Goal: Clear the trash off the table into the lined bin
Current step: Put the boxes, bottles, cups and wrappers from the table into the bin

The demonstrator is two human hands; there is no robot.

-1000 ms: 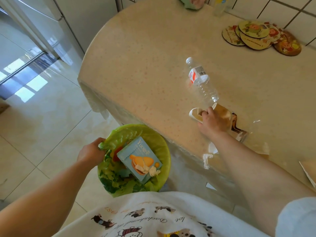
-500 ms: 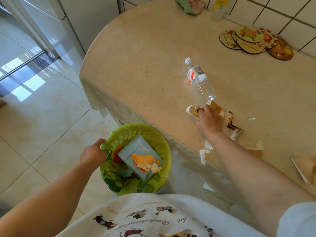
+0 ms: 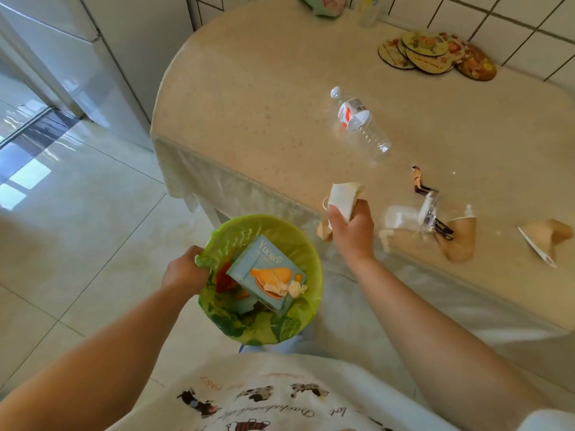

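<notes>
A bin with a green liner (image 3: 311,253) stands on the floor beside the table edge, and my left hand (image 3: 183,270) grips its left rim. Inside it lie a light blue snack box (image 3: 264,272) and crumpled scraps. My right hand (image 3: 351,228) holds a squashed white paper cup (image 3: 342,199) lifted over the table's front edge, just right of the bin. On the table (image 3: 264,98) lie an empty clear plastic bottle (image 3: 361,126), a torn dark wrapper (image 3: 420,181), clear plastic wrap with white paper (image 3: 401,219), and two flattened paper cups (image 3: 463,237) (image 3: 547,233).
Several round cartoon coasters (image 3: 435,56) lie by the tiled wall at the back right. A green cloth item (image 3: 320,4) and a small bottle (image 3: 370,7) stand at the far edge. A white fridge (image 3: 77,57) stands to the left on the tiled floor (image 3: 77,228).
My right hand has lifted the squashed paper cup off the table and drawn it back to the table's edge, uncovering the wrapper. My left hand stays on the bin rim.
</notes>
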